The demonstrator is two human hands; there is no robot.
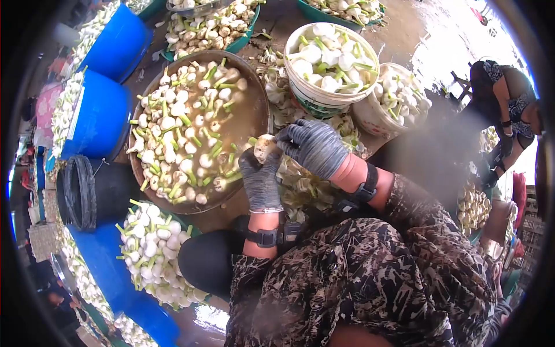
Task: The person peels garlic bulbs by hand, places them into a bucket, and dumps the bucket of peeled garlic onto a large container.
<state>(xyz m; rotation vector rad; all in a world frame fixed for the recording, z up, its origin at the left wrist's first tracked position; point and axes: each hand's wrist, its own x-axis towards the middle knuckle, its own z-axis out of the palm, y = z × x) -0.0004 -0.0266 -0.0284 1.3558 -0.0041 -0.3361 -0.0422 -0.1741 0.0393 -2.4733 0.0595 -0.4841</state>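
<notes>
Left hand (261,180) gripped a garlic bulb (265,148), right hand (317,147) pinched it; possible slickness risked a drop into the adjacent basin (266,115).

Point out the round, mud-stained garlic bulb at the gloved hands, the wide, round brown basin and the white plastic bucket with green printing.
Garlic bulb (265,148), head view: its visible middle.
Brown basin (202,55), head view: its far rim.
White bucket (312,97), head view: outer wall near the rim.

no legible text, print (317,108) on bucket (303,94) unclear
</notes>
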